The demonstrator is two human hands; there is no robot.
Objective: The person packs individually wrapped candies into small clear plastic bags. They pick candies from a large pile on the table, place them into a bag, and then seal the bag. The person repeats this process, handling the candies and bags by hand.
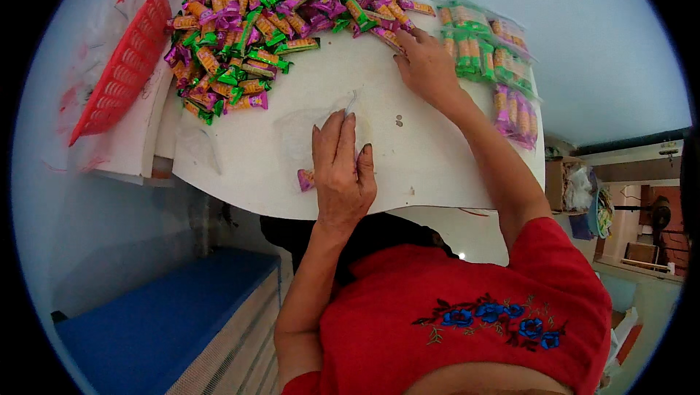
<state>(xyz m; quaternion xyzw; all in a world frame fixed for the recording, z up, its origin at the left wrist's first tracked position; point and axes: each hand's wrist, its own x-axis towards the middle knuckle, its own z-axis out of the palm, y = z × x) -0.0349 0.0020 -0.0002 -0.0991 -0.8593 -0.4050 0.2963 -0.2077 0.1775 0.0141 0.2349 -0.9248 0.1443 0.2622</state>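
My left hand lies palm down near the table's front edge, over a clear plastic bag. The purple end of a wrapped snack sticks out beside that palm; whether the hand grips it is hidden. My right hand reaches to the right edge of a large pile of small wrapped snacks, in purple and green wrappers. Its thumb and fingers are apart, around the end of one purple-wrapped packet, with no firm grip visible.
Clear bags of green-wrapped snacks and a bag of purple-wrapped ones lie along the right side of the white table. A red plastic basket leans at the left. Another clear bag lies near the left edge. A blue-topped surface stands below.
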